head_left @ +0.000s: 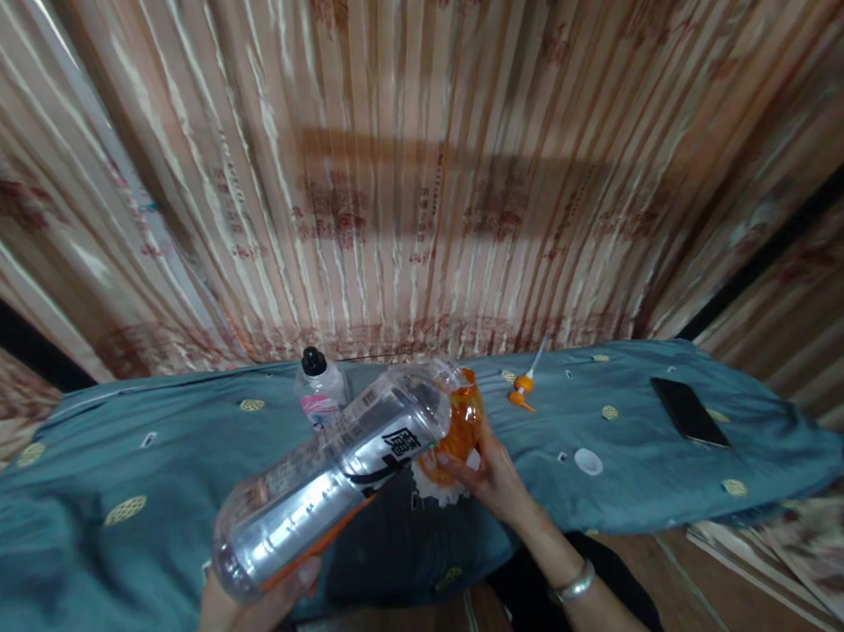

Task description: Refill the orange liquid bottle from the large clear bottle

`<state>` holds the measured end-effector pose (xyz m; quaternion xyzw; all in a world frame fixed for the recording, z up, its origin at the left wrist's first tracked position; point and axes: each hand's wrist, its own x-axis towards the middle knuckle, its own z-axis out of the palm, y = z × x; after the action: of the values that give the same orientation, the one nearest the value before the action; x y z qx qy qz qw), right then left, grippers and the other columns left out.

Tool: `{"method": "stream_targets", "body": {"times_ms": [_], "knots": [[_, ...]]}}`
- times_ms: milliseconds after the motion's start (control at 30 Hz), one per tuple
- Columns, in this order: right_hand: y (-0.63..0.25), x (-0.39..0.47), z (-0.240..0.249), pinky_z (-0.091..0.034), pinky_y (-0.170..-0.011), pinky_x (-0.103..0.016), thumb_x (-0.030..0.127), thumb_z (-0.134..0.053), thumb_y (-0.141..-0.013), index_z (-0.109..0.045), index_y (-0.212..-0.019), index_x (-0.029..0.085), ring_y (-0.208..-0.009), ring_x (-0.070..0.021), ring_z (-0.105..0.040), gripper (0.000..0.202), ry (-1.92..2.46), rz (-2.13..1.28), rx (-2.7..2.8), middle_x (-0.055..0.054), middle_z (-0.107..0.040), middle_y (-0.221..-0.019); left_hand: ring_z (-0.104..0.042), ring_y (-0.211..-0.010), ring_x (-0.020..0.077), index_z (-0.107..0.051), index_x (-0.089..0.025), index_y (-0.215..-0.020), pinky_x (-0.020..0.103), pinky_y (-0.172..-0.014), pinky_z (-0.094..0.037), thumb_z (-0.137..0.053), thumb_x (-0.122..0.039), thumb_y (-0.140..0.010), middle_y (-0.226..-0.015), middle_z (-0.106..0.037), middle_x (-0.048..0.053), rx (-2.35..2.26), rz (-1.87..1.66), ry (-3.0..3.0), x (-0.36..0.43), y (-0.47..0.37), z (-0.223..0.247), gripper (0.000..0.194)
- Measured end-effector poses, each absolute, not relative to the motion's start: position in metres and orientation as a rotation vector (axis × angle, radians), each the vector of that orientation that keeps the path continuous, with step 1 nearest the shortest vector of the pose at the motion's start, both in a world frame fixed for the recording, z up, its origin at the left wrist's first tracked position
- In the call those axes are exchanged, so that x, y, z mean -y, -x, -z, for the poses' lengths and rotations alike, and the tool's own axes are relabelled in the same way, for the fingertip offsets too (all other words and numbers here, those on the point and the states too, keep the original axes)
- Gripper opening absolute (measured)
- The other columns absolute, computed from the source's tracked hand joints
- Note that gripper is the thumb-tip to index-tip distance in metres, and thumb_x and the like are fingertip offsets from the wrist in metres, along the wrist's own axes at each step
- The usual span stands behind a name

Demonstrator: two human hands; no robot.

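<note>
The left hand [253,610] grips the base end of a large clear plastic bottle with a silver and orange label [334,486], its fingers clamped around the lower body and the bottle tilted with its neck toward the right. The right hand [495,474] has its fingers closed around a translucent orange plastic bottle [462,427], whose open mouth sits just beside the large bottle's neck; whether the two rims touch cannot be told. The step in hand looks like pouring, though no stream can be made out. The next move seems to call for a firm hold on the orange bottle, its mouth lined up, while the larger one is tipped gradually. An orange pump top with a pale tube [524,385] lies on the blue-green patterned bedcover [599,498], well short of a flat black phone [690,413].
</note>
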<state>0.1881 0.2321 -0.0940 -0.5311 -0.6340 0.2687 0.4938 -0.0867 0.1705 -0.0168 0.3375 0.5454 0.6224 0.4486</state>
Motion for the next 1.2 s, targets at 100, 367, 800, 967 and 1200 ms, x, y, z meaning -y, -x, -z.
{"method": "stream_targets", "body": {"times_ms": [100,367,800,967,1200], "knots": [[-0.191,-0.233,0.093,-0.051,-0.119,-0.05,0.047,-0.077,-0.088,-0.044,-0.153,0.023,-0.138,-0.0323,-0.065,0.076,1.282,-0.65,1.543,-0.014,-0.068,-0.147,-0.053,-0.049,0.0151,-0.068,-0.025,-0.107,0.027,-0.044,-0.047,-0.094,-0.036,-0.047,-0.068,-0.068,-0.005,-1.294,-1.476,-0.891,-0.169,0.08,0.009,0.067],[-0.191,-0.233,0.093,-0.052,-0.119,-0.05,0.046,-0.078,-0.088,-0.044,-0.156,0.023,-0.138,-0.0325,-0.065,0.08,1.282,-0.641,1.532,-0.014,-0.068,-0.148,-0.069,-0.079,0.025,-0.063,-0.028,-0.125,0.025,-0.043,-0.052,-0.093,-0.041,-0.039,-0.107,-0.074,0.003,-1.386,-1.513,-0.736,-0.167,0.076,0.021,0.092],[-0.186,-0.231,0.089,-0.055,-0.115,-0.049,0.048,-0.077,-0.087,-0.047,-0.151,0.021,-0.133,-0.034,-0.069,0.076,1.305,-0.62,1.506,-0.014,-0.072,-0.14,-0.071,-0.095,0.0291,-0.065,-0.028,-0.125,0.026,-0.051,-0.058,-0.099,-0.04,-0.042,-0.12,-0.074,0.005,-1.306,-1.467,-0.694,-0.164,0.078,0.015,0.09],[-0.186,-0.231,0.091,-0.057,-0.112,-0.05,0.049,-0.077,-0.087,-0.047,-0.152,0.021,-0.129,-0.0338,-0.071,0.077,1.324,-0.592,1.51,-0.014,-0.074,-0.137,-0.072,-0.091,0.0272,-0.065,-0.028,-0.123,0.024,-0.049,-0.055,-0.095,-0.04,-0.04,-0.113,-0.076,0.002,-1.357,-1.507,-0.689,-0.164,0.077,0.014,0.089],[-0.185,-0.23,0.089,-0.058,-0.111,-0.051,0.046,-0.079,-0.088,-0.047,-0.154,0.023,-0.121,-0.0334,-0.075,0.076,1.345,-0.572,1.519,-0.012,-0.077,-0.129,-0.071,-0.092,0.028,-0.066,-0.029,-0.122,0.025,-0.049,-0.057,-0.094,-0.042,-0.041,-0.111,-0.074,0.003,-1.356,-1.498,-0.701,-0.167,0.081,0.018,0.086]]}}
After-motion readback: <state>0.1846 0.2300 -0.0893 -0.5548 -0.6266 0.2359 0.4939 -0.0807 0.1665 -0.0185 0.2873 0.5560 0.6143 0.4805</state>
